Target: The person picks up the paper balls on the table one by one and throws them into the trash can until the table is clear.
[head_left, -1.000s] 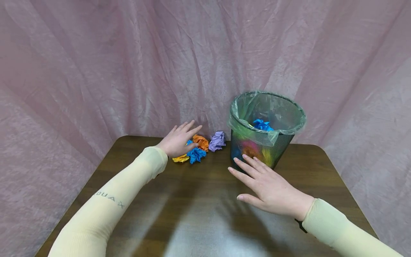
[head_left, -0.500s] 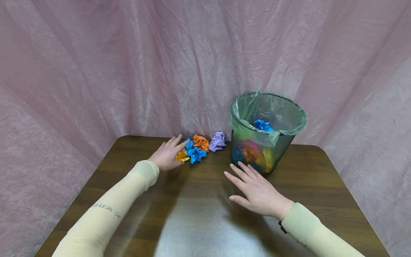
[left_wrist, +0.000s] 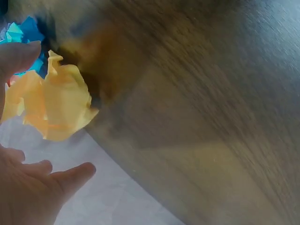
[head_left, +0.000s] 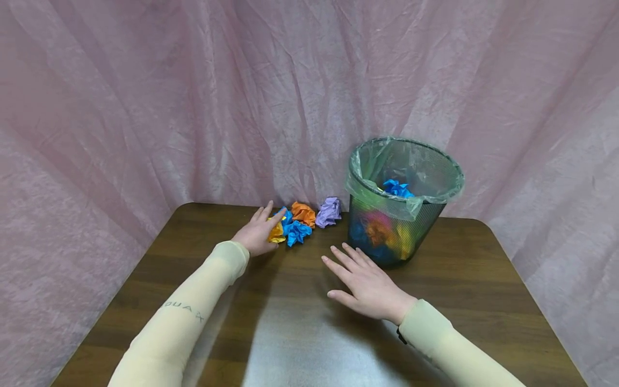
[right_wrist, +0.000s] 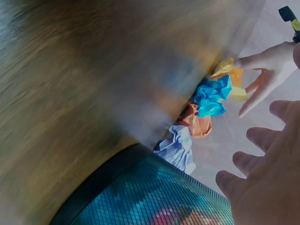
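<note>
My left hand [head_left: 256, 235] is beside a crumpled yellow paper ball [head_left: 277, 231] at the left end of a small cluster. In the left wrist view, the yellow paper lies between the spread thumb and fingers, which are not curled round it; contact is unclear. Against it are crumpled blue paper balls [head_left: 297, 233], then an orange paper ball [head_left: 303, 214] and a purple paper ball [head_left: 329, 212]. My right hand [head_left: 368, 284] hovers over the table with fingers spread, holding nothing, in front of a mesh wastebasket [head_left: 425, 215].
A green plastic liner [head_left: 360, 188] hangs over the wastebasket's rim. Inside lie several crumpled papers, a blue one [head_left: 397, 188] on top. The brown wooden table [head_left: 295, 333] ends at a pink curtain [head_left: 242, 107] behind.
My left hand has drawn back and lowered from above the cluster to the yellow paper ball's left side. The right hand has moved left, away from the wastebasket's front.
</note>
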Demonstrator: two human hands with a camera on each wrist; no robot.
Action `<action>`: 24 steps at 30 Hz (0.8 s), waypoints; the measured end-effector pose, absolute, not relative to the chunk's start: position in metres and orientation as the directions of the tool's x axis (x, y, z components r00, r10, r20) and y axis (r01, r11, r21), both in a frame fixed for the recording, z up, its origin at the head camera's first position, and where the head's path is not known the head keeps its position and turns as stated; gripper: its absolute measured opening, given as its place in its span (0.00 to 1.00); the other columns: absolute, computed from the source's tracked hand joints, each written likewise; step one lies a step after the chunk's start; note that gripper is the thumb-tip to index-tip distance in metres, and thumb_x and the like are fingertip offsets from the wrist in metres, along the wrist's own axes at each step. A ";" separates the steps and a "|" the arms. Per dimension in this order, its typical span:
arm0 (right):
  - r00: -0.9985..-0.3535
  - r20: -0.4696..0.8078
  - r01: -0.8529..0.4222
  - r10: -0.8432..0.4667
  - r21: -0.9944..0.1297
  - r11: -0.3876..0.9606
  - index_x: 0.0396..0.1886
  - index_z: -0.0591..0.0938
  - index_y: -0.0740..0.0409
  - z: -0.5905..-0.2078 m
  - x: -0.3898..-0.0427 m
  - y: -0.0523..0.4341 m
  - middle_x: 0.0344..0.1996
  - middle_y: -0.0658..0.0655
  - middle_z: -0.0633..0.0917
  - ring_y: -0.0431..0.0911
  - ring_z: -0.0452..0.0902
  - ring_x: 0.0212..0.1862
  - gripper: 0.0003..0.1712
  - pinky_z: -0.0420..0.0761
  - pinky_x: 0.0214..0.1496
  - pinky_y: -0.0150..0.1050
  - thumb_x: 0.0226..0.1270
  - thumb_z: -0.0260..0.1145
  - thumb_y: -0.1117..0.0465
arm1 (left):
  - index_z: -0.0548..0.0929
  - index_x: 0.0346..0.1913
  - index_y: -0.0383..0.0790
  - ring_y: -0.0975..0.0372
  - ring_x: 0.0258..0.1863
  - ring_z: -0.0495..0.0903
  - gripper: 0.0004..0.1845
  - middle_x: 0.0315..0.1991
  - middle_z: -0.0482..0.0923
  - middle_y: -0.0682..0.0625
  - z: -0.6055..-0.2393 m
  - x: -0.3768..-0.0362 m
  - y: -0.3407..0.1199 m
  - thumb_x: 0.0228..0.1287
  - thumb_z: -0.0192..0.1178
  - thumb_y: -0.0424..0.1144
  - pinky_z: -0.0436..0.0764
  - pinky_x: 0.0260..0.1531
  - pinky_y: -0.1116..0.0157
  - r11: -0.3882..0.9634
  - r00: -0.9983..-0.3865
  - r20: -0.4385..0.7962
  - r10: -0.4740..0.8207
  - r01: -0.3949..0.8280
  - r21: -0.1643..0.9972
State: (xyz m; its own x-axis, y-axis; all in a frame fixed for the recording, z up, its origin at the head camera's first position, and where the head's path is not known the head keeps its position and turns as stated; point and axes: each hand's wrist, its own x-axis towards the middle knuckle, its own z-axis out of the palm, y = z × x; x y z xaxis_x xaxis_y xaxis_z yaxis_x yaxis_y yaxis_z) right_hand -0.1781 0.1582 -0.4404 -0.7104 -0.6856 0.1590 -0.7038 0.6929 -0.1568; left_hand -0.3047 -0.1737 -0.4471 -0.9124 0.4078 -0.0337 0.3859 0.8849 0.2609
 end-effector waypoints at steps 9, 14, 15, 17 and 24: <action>-0.718 0.125 -0.695 -0.684 -0.180 0.696 0.84 0.56 0.44 -0.446 -0.181 0.150 0.82 0.53 0.52 0.53 0.40 0.82 0.44 0.49 0.80 0.54 0.77 0.50 0.30 | 0.54 0.83 0.55 0.34 0.78 0.45 0.46 0.83 0.36 0.37 -0.462 -0.302 -0.171 0.68 0.69 0.45 0.68 0.65 0.38 0.906 -0.914 -0.116 0.389 0.356 0.231; -0.716 0.118 -0.697 -0.688 -0.172 0.697 0.84 0.56 0.44 -0.451 -0.180 0.150 0.82 0.55 0.54 0.55 0.41 0.82 0.44 0.50 0.79 0.55 0.77 0.50 0.31 | 0.57 0.82 0.54 0.35 0.78 0.46 0.42 0.83 0.39 0.38 -0.464 -0.294 -0.169 0.71 0.66 0.45 0.68 0.65 0.37 0.904 -0.909 -0.121 0.399 0.368 0.219; -0.715 0.120 -0.698 -0.689 -0.171 0.695 0.84 0.56 0.45 -0.451 -0.180 0.150 0.82 0.55 0.54 0.55 0.42 0.82 0.44 0.50 0.79 0.55 0.77 0.51 0.31 | 0.57 0.82 0.54 0.35 0.78 0.47 0.42 0.83 0.39 0.38 -0.464 -0.292 -0.169 0.71 0.66 0.45 0.69 0.64 0.37 0.903 -0.908 -0.120 0.401 0.370 0.217; -0.714 0.122 -0.699 -0.689 -0.176 0.693 0.83 0.57 0.45 -0.452 -0.180 0.151 0.81 0.56 0.55 0.56 0.43 0.81 0.44 0.50 0.79 0.55 0.77 0.51 0.31 | 0.57 0.82 0.55 0.36 0.78 0.46 0.41 0.83 0.40 0.38 -0.465 -0.289 -0.168 0.72 0.65 0.45 0.70 0.63 0.37 0.905 -0.909 -0.122 0.398 0.368 0.211; -0.720 0.107 -0.692 -0.685 -0.177 0.700 0.83 0.57 0.44 -0.456 -0.179 0.151 0.82 0.54 0.53 0.55 0.42 0.82 0.43 0.49 0.79 0.55 0.77 0.52 0.32 | 0.57 0.82 0.54 0.35 0.77 0.49 0.39 0.82 0.43 0.37 -0.469 -0.280 -0.169 0.75 0.62 0.44 0.74 0.59 0.37 0.911 -0.914 -0.113 0.389 0.363 0.195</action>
